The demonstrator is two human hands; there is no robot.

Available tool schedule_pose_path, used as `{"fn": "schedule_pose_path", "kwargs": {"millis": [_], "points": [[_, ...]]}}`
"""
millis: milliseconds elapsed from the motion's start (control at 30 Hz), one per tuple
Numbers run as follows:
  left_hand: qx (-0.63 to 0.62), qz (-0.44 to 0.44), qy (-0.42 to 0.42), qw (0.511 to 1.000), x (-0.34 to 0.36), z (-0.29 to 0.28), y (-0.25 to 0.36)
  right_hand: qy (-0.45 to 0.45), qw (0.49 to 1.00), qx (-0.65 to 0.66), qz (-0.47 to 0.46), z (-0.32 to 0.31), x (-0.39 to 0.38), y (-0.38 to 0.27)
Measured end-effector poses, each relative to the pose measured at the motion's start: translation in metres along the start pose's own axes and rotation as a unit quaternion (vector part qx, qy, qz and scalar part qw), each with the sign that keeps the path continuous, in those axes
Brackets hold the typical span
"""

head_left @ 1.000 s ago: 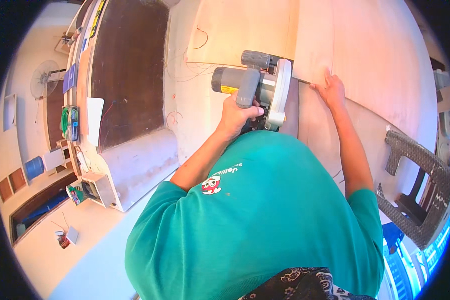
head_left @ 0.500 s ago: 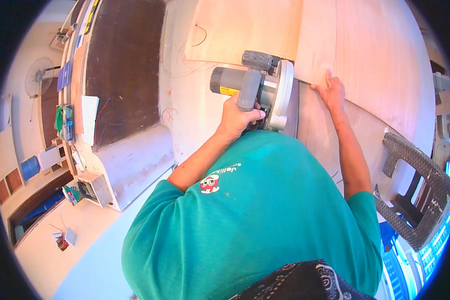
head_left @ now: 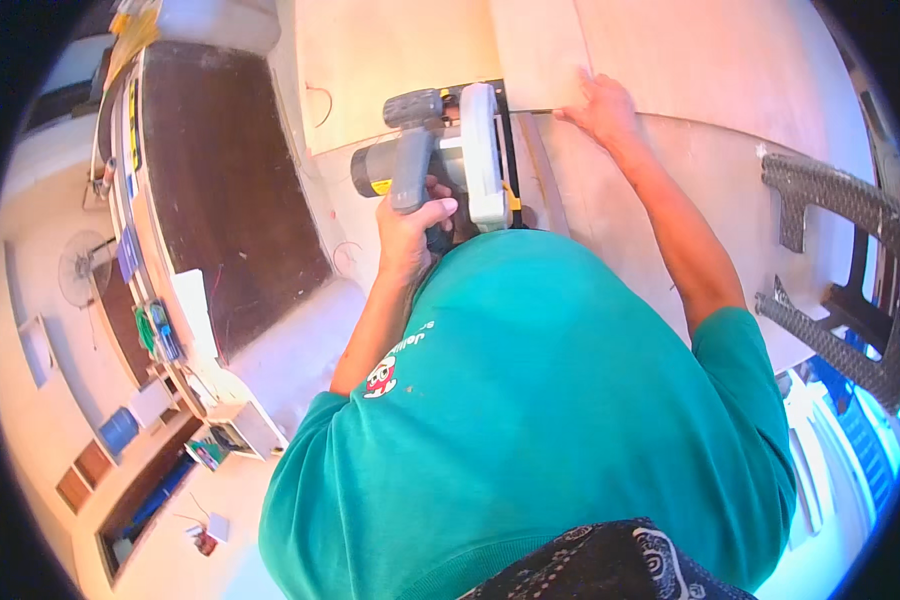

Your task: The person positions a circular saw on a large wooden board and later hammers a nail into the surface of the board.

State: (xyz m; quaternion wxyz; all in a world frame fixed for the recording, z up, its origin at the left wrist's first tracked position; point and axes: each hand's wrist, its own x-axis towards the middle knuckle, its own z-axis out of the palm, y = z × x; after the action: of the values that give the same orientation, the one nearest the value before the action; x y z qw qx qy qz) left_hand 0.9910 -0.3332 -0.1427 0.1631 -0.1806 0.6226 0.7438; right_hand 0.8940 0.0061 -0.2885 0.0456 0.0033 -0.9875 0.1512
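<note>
My left hand is closed around the handle of a grey and black circular saw, just ahead of my body. The saw's pale blade guard faces right, its motor points left, and a black base plate shows along its right side. It sits at the near edge of a plywood sheet; the blade itself is hidden. To the right, my right hand lies with fingers apart on a second pale board, its thumb at that board's near edge. A narrow dark strip runs between the saw and my right forearm.
A black textured frame-like stand stands at the right. Left of the boards is a dark brown panel, with a shelf of small items beyond it. A fan hangs at the far left. Thin wires lie near the plywood.
My view has swung, so the saw and boards appear farther left and higher. More of the saw's base plate now shows beside the dark strip. My right hand stays on the board.
</note>
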Motion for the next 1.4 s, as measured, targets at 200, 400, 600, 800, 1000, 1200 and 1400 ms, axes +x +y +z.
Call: {"fn": "schedule_pose_path", "kwargs": {"millis": [200, 400, 600, 800, 1000, 1200, 1400], "points": [[0.005, -0.004, -0.002, 1.000, 0.002, -0.001, -0.001, -0.010, 0.998, 0.055, 0.010, -0.007, -0.005, -0.003], [0.023, 0.024, -0.010, 0.999, -0.002, -0.006, -0.021, 0.012, 0.999, 0.040, 0.004, -0.006, -0.006, -0.003], [0.031, 0.017, -0.022, 0.999, 0.003, -0.006, -0.012, -0.015, 0.999, 0.040, 0.018, -0.010, -0.004, -0.004], [0.018, -0.004, -0.027, 0.999, 0.002, -0.006, -0.005, -0.013, 0.998, 0.051, 0.015, -0.014, -0.004, -0.006], [0.017, 0.004, -0.038, 0.999, -0.003, -0.002, -0.010, -0.004, 1.000, 0.028, 0.003, -0.008, -0.005, -0.002], [0.040, 0.010, -0.035, 0.999, -0.002, -0.003, -0.012, 0.006, 0.998, 0.058, -0.001, -0.006, -0.005, 0.000], [0.041, 0.008, -0.031, 0.999, 0.000, -0.007, -0.014, 0.011, 0.998, 0.058, -0.004, -0.006, -0.003, 0.001]]}}
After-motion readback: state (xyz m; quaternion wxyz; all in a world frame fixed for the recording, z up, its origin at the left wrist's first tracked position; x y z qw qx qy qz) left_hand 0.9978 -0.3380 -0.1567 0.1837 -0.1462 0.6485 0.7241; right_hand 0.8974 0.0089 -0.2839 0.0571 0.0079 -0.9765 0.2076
